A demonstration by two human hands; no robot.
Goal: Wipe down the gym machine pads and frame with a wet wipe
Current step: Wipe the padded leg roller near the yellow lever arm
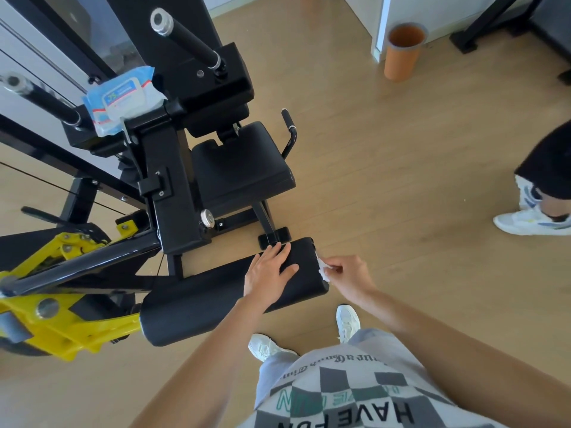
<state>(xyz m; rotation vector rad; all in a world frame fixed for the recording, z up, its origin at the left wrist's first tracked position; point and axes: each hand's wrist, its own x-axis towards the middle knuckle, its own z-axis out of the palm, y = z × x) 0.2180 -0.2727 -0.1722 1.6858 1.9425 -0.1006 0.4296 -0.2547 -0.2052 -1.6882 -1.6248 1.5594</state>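
A long black roller pad [200,301] lies across the low front of the gym machine. My left hand [268,273] rests flat on its right part with the fingers spread. My right hand [346,274] pinches a crumpled white wet wipe [324,270] against the pad's right end face. Behind the pad stands the black seat pad [241,168] on the black frame [173,186]. A blue-and-white pack of wipes [123,98] lies on top of the frame at the upper left.
Yellow lever parts [61,319] stick out at the lower left. Two black handles [188,38] rise at the top. An orange bin [401,50] stands by the wall. Another person's legs and white shoes [534,217] stand at the right on the wooden floor.
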